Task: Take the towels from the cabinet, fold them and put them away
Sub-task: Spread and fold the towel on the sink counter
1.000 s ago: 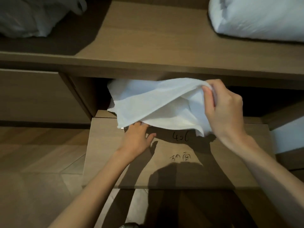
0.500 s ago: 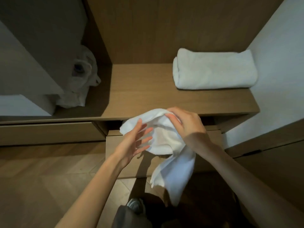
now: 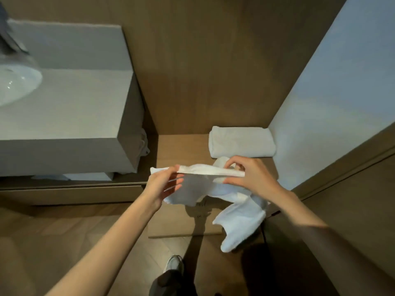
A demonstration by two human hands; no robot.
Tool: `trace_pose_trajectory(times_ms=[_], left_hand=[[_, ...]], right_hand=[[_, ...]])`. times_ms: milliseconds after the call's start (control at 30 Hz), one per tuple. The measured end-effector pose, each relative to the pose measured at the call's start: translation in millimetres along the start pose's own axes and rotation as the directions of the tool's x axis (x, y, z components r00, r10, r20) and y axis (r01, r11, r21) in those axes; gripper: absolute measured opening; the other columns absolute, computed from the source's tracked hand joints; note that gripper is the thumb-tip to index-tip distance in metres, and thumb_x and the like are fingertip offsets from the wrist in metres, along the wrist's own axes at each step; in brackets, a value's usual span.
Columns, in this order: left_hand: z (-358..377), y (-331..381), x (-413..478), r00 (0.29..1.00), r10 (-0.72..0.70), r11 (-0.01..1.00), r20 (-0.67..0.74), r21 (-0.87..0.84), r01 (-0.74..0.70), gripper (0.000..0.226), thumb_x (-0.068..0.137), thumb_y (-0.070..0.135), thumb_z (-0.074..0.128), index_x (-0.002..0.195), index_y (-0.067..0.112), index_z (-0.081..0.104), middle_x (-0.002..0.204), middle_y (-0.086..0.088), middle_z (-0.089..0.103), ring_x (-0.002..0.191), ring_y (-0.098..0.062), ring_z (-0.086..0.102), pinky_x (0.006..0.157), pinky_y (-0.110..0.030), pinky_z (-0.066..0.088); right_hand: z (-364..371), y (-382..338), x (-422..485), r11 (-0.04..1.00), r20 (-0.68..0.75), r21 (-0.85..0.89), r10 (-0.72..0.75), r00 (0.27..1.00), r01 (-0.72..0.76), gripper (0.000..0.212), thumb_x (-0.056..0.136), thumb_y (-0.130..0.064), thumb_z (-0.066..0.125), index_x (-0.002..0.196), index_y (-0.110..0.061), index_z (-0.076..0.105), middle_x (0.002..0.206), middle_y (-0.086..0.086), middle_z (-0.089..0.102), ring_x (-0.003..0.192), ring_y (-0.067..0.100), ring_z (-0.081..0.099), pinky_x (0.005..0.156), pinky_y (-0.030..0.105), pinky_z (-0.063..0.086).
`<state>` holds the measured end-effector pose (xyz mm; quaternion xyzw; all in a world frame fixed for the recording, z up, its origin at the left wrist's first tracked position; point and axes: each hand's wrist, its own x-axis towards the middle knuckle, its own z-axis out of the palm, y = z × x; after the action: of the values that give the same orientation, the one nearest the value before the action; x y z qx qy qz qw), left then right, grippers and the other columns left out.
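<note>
**White towel out of the cabinet, being stretched for folding**

White towel (image 3: 213, 189) now hanging in the air in front of the shelf (image 3: 181, 150), no longer half inside the dark opening under it as a second ago. Being held up by its top hem, pulled into a straight band between the two hands. Left hand (image 3: 164, 184) pinching the hem near its left corner, fingers (image 3: 174, 180) spread loosely below the thumb; right hand (image 3: 250, 176) gripping the hem further along, thumb and forefinger closed on the cloth. Rest of the towel drooping below and to the right, one tail dangling toward the floor (image 3: 64, 242).

Meaning for the task: taking out looking done for this towel, folding only just starting, with corners probably needing to be found and matched next. Putting away not yet begun.

Already lying on the shelf, against the right wall: one folded towel (image 3: 241, 142), just behind the right hand. Grey tabletop (image 3: 74, 107) with a basin (image 3: 15, 84) standing to the left.

Writing: faint dark marks showing on the wooden panel (image 3: 181, 221) beneath the towel, too shadowed and small for reading now. No brands or labels showing anywhere.
</note>
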<state>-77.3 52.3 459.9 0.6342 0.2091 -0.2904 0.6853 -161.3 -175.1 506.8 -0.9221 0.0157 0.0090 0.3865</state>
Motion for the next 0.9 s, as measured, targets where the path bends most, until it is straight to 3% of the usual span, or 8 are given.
trace_pose_trajectory(times_ms=[67,167,300,467,600,667,800,900], left_hand=[[1,20,-38,0.991,0.135,0.989,-0.016,0.059,-0.134,0.016,0.084,0.025,0.072,0.085,0.009,0.071,0.080,-0.009,0.073,0.086,-0.022,0.069,0.086,-0.034,0.055],[7,48,-96,0.956,0.291,0.953,-0.029,0.101,-0.287,0.016,0.083,0.025,0.074,0.072,0.018,0.065,0.090,-0.014,0.073,0.095,-0.028,0.068,0.091,-0.036,0.052],[3,81,-148,0.895,0.446,0.883,0.004,0.162,-0.441,0.042,0.074,0.044,0.077,0.076,0.002,0.072,0.089,-0.014,0.073,0.086,-0.029,0.068,0.086,-0.041,0.052],[-23,119,-183,0.768,0.634,0.770,-0.093,0.170,-0.615,0.064,0.061,0.056,0.078,0.080,-0.004,0.069,0.080,-0.008,0.061,0.078,-0.018,0.054,0.077,-0.034,0.043],[-46,135,-206,0.633,0.761,0.646,-0.141,0.252,-0.720,0.048,0.084,0.036,0.071,0.073,-0.011,0.063,0.064,-0.002,0.047,0.061,-0.007,0.040,0.061,-0.025,0.033],[-58,140,-220,0.571,0.811,0.579,-0.131,0.319,-0.750,0.045,0.089,0.031,0.067,0.068,-0.008,0.062,0.061,0.000,0.046,0.057,-0.005,0.038,0.057,-0.021,0.029],[-79,133,-234,0.470,0.882,0.414,-0.032,0.525,-0.743,0.050,0.091,0.025,0.064,0.043,0.016,0.055,0.038,0.015,0.038,0.043,0.002,0.041,0.048,-0.010,0.028],[-110,132,-233,0.416,0.908,0.376,-0.041,0.517,-0.769,0.057,0.091,0.021,0.064,0.037,0.023,0.048,0.037,0.012,0.033,0.042,-0.001,0.035,0.048,-0.013,0.024]], right_hand=[[-24,-6,-14,0.994,0.013,-0.096,0.055,0.998,-0.054,0.019,0.075,-0.010,0.081,0.090,-0.016,0.071,0.081,0.005,0.067,0.074,0.013,0.059,0.065,0.020,0.048],[-52,-13,-32,0.966,-0.030,-0.246,0.075,0.997,-0.080,0.020,0.080,0.004,0.069,0.092,-0.012,0.070,0.087,0.005,0.057,0.073,0.018,0.053,0.061,0.019,0.041],[-73,-36,-50,0.947,-0.144,-0.318,0.003,0.990,-0.049,0.021,0.083,0.004,0.058,0.097,-0.011,0.062,0.093,0.002,0.047,0.077,0.021,0.049,0.062,0.026,0.041],[-91,-70,-56,0.944,-0.201,-0.326,-0.114,0.973,0.044,0.017,0.084,0.004,0.054,0.087,-0.011,0.061,0.090,0.002,0.056,0.085,0.023,0.050,0.071,0.040,0.045],[-92,-94,-54,0.960,-0.239,-0.253,-0.180,0.954,0.118,0.014,0.086,-0.003,0.055,0.090,-0.014,0.062,0.088,-0.002,0.054,0.080,0.017,0.052,0.069,0.034,0.044],[-83,-101,-53,0.967,-0.159,-0.230,-0.146,0.976,0.107,0.015,0.086,-0.003,0.055,0.090,-0.015,0.062,0.086,-0.003,0.057,0.078,0.017,0.054,0.068,0.034,0.046],[-53,-118,-46,0.933,0.274,-0.349,0.018,0.962,0.082,0.033,0.084,0.002,0.049,0.071,-0.025,0.063,0.075,0.002,0.062,0.075,0.023,0.059,0.061,0.035,0.044],[-34,-150,-40,0.959,0.011,-0.205,-0.200,0.980,0.198,0.042,0.080,0.006,0.046,0.062,-0.031,0.055,0.066,-0.008,0.058,0.067,0.010,0.055,0.058,0.030,0.040]])
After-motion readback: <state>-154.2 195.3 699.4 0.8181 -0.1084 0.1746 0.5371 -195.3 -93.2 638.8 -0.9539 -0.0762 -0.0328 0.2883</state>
